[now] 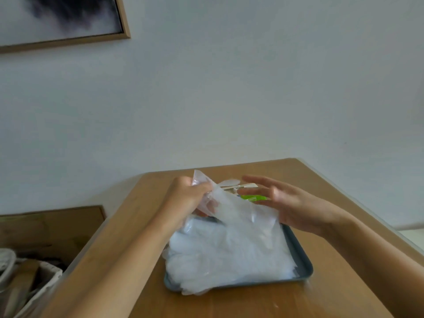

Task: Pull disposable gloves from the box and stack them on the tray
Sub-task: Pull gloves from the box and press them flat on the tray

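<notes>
Tray [305, 262] piled with gloves [229, 251] (box [250, 197] half-hidden) — left hand [188, 198] pinches another glove [231, 210], right hand [291, 205] spread, empty — apparently well along.

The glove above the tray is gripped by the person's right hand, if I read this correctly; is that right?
Not quite: the head view shows the left hand gripping the glove above the tray; the right hand hovers open beside it.
</notes>
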A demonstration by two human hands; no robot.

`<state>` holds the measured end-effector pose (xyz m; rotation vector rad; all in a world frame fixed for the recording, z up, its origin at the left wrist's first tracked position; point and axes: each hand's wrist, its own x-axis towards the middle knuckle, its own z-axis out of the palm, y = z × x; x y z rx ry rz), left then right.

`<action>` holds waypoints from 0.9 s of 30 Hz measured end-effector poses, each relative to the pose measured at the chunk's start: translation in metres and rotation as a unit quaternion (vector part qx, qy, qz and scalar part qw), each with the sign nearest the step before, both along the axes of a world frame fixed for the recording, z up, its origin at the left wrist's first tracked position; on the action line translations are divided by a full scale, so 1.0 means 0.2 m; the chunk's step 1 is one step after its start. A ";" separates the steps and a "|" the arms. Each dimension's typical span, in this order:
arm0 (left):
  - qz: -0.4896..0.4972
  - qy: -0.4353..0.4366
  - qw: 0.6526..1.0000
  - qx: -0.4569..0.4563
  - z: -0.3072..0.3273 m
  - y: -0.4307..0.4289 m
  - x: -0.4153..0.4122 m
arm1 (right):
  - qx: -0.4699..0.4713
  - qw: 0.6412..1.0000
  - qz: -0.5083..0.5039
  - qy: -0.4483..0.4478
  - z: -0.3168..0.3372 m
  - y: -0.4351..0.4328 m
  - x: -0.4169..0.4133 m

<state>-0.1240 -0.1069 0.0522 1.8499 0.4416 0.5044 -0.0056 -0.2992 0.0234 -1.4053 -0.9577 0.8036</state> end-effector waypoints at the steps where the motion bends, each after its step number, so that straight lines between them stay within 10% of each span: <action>1: 0.011 0.006 1.000 -0.010 0.00 0.01 -0.01 | -0.012 0.998 0.035 -0.050 -0.01 -0.02 -0.01; 9: 0.036 0.043 0.995 -0.082 -0.04 0.06 -0.09 | -0.022 0.920 -0.157 -0.359 -0.13 0.08 -0.26; 19: -0.007 0.142 0.990 -0.015 -0.20 0.11 -0.17 | -0.057 0.980 -0.193 0.003 -0.12 0.09 -0.18; 27: -0.038 0.203 0.976 0.064 -0.25 0.12 -0.12 | -0.165 0.949 -0.258 -0.081 -0.27 0.09 -0.07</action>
